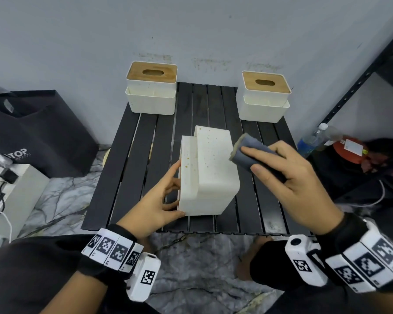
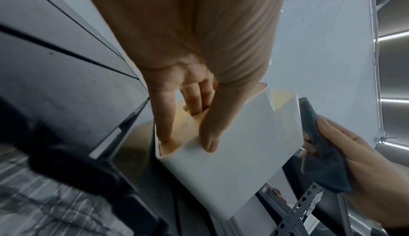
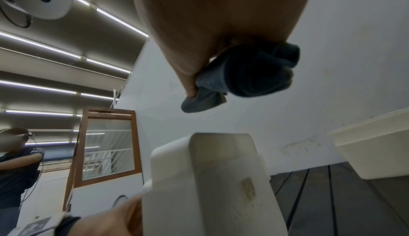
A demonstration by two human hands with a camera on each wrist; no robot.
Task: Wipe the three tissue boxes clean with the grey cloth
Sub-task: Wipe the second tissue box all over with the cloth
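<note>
Tipped tissue box [image 1: 210, 173] lies on its side at centre of the black slatted table [image 1: 127, 177], lid end facing 9 o'clock, speckled w/ brown spots. L hand [image 1: 154, 200] grips it at that 9 o'clock end: thumb on the near face, fingers [image 2: 194, 98] curled into the lid opening. R hand [image 1: 290, 177] at 3 o'clock is clamped on the folded grey cloth [image 1: 250, 152], which sits just beside the box's upper right edge; contact unclear. Other 2 boxes upright w/ wooden lids: rear-left box [image 1: 151, 89] at 11 o'clock, rear-right box [image 1: 263, 97] at 1 o'clock, both against the wall [image 1: 191, 26].
</note>
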